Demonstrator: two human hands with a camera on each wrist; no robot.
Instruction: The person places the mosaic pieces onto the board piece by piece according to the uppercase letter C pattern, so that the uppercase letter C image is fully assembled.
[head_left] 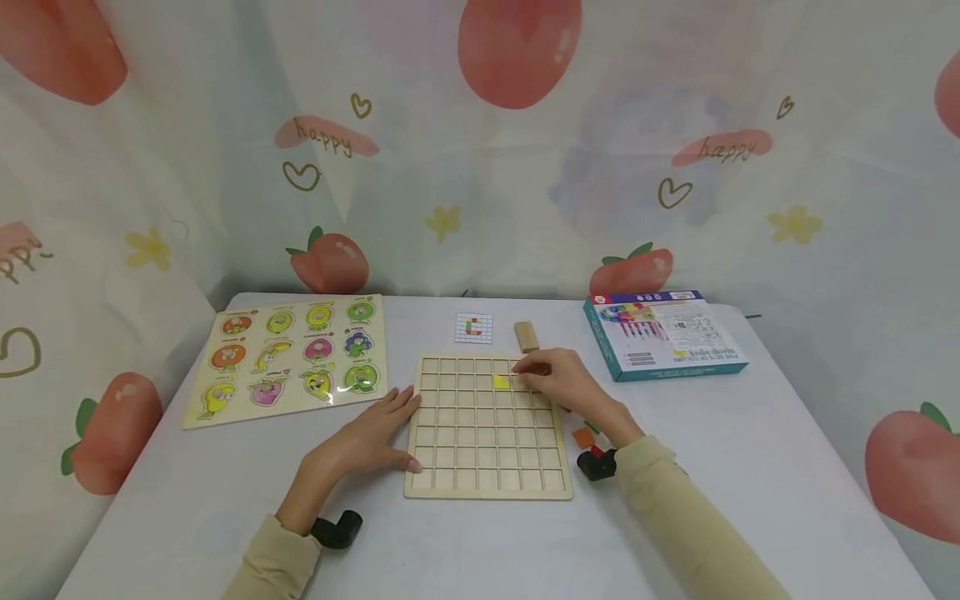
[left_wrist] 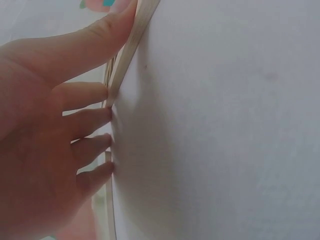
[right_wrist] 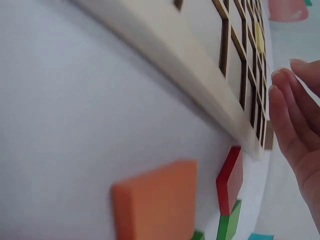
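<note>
Head view: on the white tabletop (head_left: 480,550), a picture puzzle (head_left: 298,363) is set to the left of the wooden grid board (head_left: 466,417), angled toward its far left corner, and a flat box (head_left: 667,346) is placed beyond and to the right of it. The board's left edge is touched by the left hand (head_left: 369,433), whose fingers are spread apart, with the thumb laid at the near left corner. Over the board's far right part the right hand (head_left: 564,379) is held, fingers bent and tips drawn near the thumb; whether anything is pinched in that grip cannot be told. Beyond the board's far edge a pattern card (head_left: 474,328) and a wooden block (head_left: 527,336) are seen. Beside its right edge an orange tile (head_left: 582,437), a red tile (right_wrist: 231,182) and a green tile (right_wrist: 230,220) are scattered. The yellow tile (head_left: 502,382) is seated in the board's second row from the far edge, fifth column from the left; no long axis is shown by its square face. It lies just left of the right fingertips, the nearer hand by far.
</note>
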